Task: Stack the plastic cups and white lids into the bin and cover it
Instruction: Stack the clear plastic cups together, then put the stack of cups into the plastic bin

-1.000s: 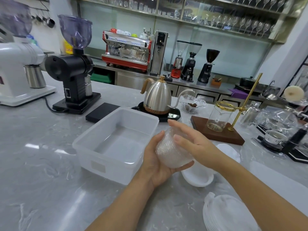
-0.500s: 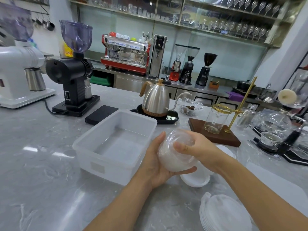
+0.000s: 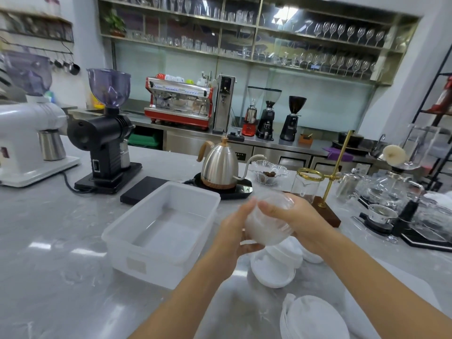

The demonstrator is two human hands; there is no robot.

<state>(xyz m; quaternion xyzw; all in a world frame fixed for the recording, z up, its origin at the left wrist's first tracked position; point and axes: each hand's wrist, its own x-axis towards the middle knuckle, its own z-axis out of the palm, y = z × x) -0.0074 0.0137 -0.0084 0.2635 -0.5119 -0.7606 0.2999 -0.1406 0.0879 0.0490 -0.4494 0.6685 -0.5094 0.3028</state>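
Gripping the plastic cups (image 3: 265, 223), both hands' fingers (image 3: 271, 208) hover between bin (image 3: 137, 243), kettle (image 3: 220, 167) and white lids (image 3: 271, 272).

two hands (image 3: 234, 231) (image 3: 300, 223) are in view. on the table (image 3: 49, 277) stand one translucent bin (image 3: 161, 231), one steel kettle (image 3: 220, 167) and two large grinders (image 3: 102, 143) (image 3: 22, 133). the clear cups (image 3: 266, 223) are blurred into one stack, uncountable. white lids (image 3: 271, 270) lie in at least two piles near the right edge.
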